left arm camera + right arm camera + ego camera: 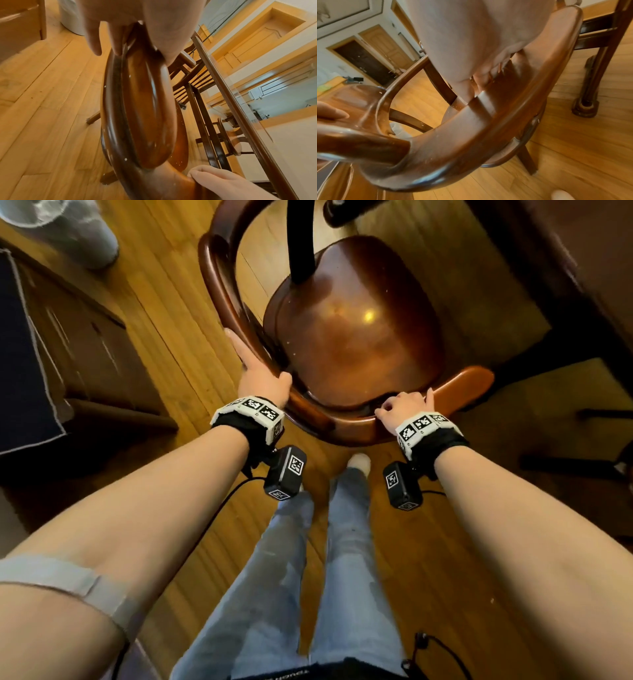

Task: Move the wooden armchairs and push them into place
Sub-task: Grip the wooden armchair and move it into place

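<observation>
Both hands (left hand, right hand) on armchair backrest.

Armchair dark glossy varnished wood, smooth w/ highlights, floor satin wood planks, jeans matt denim

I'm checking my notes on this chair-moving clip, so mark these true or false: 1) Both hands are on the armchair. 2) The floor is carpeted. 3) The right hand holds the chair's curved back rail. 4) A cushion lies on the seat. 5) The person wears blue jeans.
1) True: the left hand and the right hand are both on the armchair.
2) False: the floor is wooden boards.
3) True.
4) False: the seat is bare polished wood.
5) True: the jeans are blue.
</observation>
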